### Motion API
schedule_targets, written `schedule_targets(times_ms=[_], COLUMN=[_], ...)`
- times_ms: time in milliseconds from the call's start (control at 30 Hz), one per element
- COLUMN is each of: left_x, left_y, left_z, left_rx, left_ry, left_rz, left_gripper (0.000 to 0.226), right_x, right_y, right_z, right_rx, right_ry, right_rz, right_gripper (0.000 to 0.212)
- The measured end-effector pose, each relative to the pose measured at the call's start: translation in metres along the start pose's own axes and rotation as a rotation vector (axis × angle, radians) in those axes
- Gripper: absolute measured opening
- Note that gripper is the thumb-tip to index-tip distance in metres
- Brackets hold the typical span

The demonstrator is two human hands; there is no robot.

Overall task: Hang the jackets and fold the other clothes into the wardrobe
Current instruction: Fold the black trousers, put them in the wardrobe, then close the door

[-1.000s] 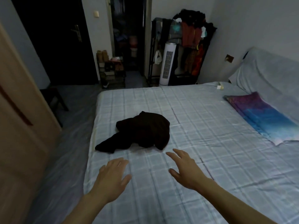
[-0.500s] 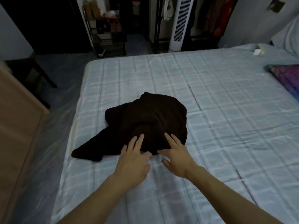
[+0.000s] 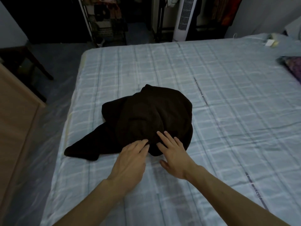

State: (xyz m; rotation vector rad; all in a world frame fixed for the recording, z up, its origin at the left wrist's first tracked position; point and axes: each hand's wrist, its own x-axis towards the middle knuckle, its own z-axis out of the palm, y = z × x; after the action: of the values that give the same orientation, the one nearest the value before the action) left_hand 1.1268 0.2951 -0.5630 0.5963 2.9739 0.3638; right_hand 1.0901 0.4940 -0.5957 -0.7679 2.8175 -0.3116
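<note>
Though crumpled, dark garment [image 3: 146,118] on checked sheet [image 3: 211,75] under relaxed left hand [image 3: 130,162], spread right hand [image 3: 175,154].

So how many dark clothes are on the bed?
1. A crumpled dark garment lies near the left edge of the bed, the left hand and right hand touching it. More could hide underneath.
</note>
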Motion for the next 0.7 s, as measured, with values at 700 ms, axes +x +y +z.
schedule_targets(times_ms=[700], left_x=[-0.31], left_y=[0.193], left_z=[-0.214], left_rx=[-0.134], left_ry=[0.43], left_rz=[0.229], left_gripper=[0.042], right_x=[-0.324], right_y=[-0.228], right_z=[-0.177], right_rx=[0.293], right_ry=[0.603], right_rz=[-0.096], right_gripper=[0.025])
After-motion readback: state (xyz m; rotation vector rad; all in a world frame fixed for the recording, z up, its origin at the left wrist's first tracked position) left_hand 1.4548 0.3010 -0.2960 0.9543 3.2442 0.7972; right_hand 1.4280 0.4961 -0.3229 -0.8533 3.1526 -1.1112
